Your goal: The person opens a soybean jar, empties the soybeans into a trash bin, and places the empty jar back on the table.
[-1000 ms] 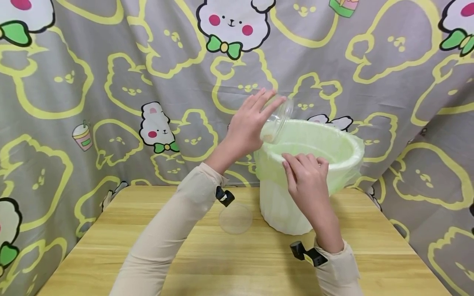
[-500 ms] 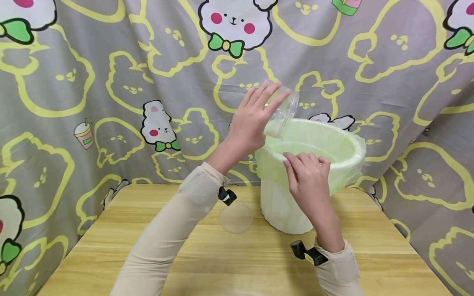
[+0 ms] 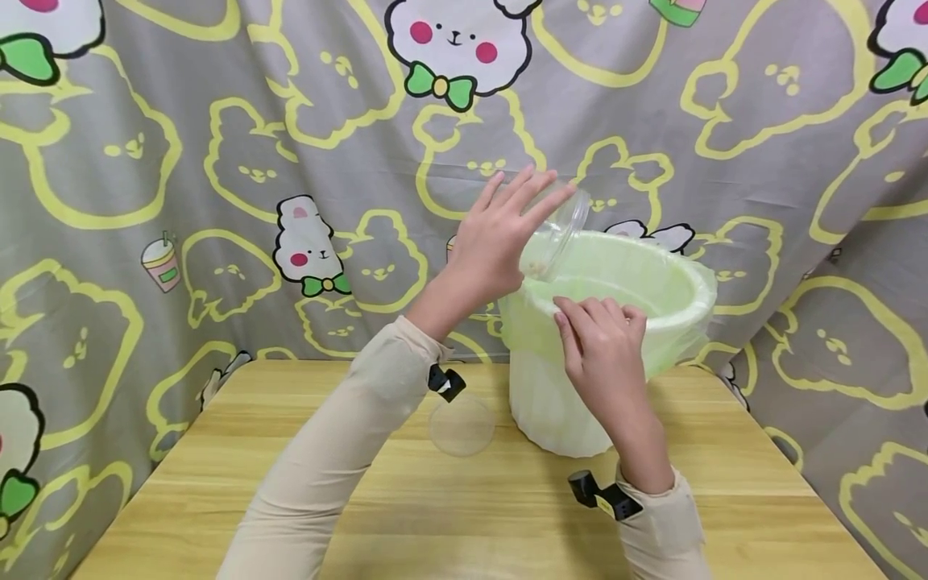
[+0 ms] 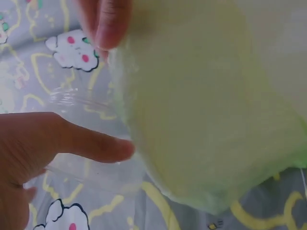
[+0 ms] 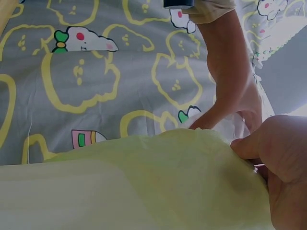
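My left hand (image 3: 496, 238) holds a clear plastic jar (image 3: 564, 229) tilted over the left rim of a white bin (image 3: 554, 403). A few small pale bits (image 3: 538, 271) show low in the jar; what they are is too small to tell. In the left wrist view, the thumb lies along the jar's (image 4: 103, 175) side, beside the bin liner. My right hand (image 3: 605, 346) grips the near rim of the bin, fingers curled over the pale green liner (image 3: 674, 342). The liner (image 5: 158, 163) covers the rim in the right wrist view too.
A clear round disc (image 3: 461, 427), like a lid, lies flat on the wooden table (image 3: 449, 515) left of the bin. A grey patterned curtain (image 3: 217, 185) hangs close behind the table and bin. Black wrist cameras sit on both cuffs.
The left hand and jar have shifted slightly right over the bin, rising a little and then dipping again. The right hand stays on the rim.
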### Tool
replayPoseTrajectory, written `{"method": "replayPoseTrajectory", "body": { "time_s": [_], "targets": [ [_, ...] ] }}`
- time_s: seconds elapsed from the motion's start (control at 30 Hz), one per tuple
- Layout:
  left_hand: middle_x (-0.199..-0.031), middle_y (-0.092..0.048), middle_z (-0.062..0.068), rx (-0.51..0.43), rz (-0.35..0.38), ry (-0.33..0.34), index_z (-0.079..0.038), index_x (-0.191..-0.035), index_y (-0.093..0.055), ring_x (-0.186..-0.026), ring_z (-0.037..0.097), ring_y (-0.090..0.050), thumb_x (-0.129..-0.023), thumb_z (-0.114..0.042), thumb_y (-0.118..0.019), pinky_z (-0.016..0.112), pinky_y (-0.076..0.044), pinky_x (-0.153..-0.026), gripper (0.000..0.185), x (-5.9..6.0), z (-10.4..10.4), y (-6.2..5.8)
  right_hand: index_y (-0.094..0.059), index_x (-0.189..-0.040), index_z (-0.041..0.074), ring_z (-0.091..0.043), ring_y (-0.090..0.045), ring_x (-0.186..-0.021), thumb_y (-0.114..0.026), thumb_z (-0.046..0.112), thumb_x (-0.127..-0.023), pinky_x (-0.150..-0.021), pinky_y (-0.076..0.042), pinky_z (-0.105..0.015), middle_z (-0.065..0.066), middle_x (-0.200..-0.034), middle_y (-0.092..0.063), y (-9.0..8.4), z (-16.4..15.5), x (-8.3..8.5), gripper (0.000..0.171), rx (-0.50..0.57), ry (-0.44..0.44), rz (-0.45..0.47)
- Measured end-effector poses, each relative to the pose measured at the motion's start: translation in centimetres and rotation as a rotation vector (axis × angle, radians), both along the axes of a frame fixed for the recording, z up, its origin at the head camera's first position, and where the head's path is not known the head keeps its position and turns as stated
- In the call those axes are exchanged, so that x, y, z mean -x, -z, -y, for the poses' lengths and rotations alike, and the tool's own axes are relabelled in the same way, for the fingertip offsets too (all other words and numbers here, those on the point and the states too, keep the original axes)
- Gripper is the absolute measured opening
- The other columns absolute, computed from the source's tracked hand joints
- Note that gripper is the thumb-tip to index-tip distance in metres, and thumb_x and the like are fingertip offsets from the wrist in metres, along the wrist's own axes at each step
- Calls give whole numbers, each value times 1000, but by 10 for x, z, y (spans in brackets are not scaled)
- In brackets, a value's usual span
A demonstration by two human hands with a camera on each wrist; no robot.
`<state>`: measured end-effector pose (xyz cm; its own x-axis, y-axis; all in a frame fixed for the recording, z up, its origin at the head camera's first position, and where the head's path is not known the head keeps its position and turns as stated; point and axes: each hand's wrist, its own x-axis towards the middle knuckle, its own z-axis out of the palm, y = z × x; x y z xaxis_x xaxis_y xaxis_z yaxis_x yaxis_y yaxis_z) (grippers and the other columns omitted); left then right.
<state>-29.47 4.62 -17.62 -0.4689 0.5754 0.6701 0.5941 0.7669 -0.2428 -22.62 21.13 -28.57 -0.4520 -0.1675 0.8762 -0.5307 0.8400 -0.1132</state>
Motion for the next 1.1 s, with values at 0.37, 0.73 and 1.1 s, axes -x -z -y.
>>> {"method": "replayPoseTrajectory", "body": {
  "time_s": [0.37, 0.73, 1.1],
  "targets": [
    [-166, -32, 1, 68, 11, -15, -26, -160, -35, -157, 24, -24, -75, -1, -76, 43, -11, -131, 98, 3, 1, -4, -74, -111, 1, -34, -54, -82, -61, 12, -101, -89, -31, -58, -14, -86, -68, 0, 1, -1, 20, -2, 4, 4],
    [-166, -33, 1, 109, 3, -22, -26, -159, -35, -157, 24, -26, -76, -1, -74, 44, -13, -131, 96, 0, -2, -8, -75, -110, 1, -35, -54, -82, -61, 12, -101, -88, -31, -58, -14, -85, -68, -1, 1, -1, 19, -9, 6, -6],
    [-166, -32, 0, 163, 34, -63, -26, -160, -34, -157, 23, -25, -76, -3, -77, 43, -11, -131, 97, 0, -4, -9, -74, -109, 1, -35, -54, -81, -62, 12, -101, -88, -31, -58, -14, -85, -68, 0, 0, -1, 19, -3, 6, -10]
  ]
}}
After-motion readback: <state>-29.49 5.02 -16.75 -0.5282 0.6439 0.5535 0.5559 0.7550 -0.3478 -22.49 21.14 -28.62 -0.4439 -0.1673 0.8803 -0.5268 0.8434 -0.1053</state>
